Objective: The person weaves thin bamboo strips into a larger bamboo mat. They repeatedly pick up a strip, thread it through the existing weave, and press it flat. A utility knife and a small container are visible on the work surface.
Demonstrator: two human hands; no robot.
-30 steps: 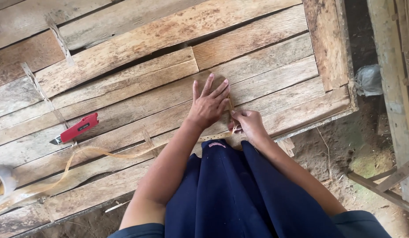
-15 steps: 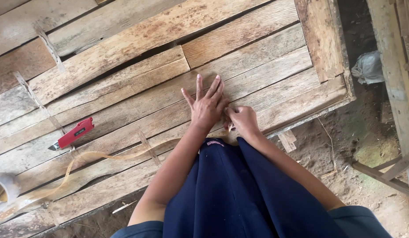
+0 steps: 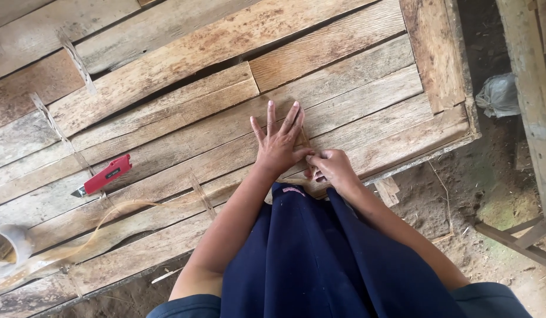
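— Both hands first: what do I have from here?

— Left hand (image 3: 277,144) lies flat on the plank platform (image 3: 184,100), fingers spread wide, pressing down on a thin pale strip (image 3: 304,136). Right hand (image 3: 331,169) is curled narrow just beside it, fingertips pinching the near end of that strip.

— How far along does it look?

— I judge it mid-step: the strip is pinned and gripped, nothing more shows as finished. A long loose strip (image 3: 108,215) trails across the boards to my left, unworked as far as I can tell.

— Which way does the pinned strip run?

— Its long axis goes away from me, slightly leftward, from the right fingertips up past the left palm's edge. Most of it is hidden.

— Further out?

— A red utility knife (image 3: 102,175) lies well apart to the left, blade end pointing left and toward me; a tape roll (image 3: 8,247) sits at the left edge.
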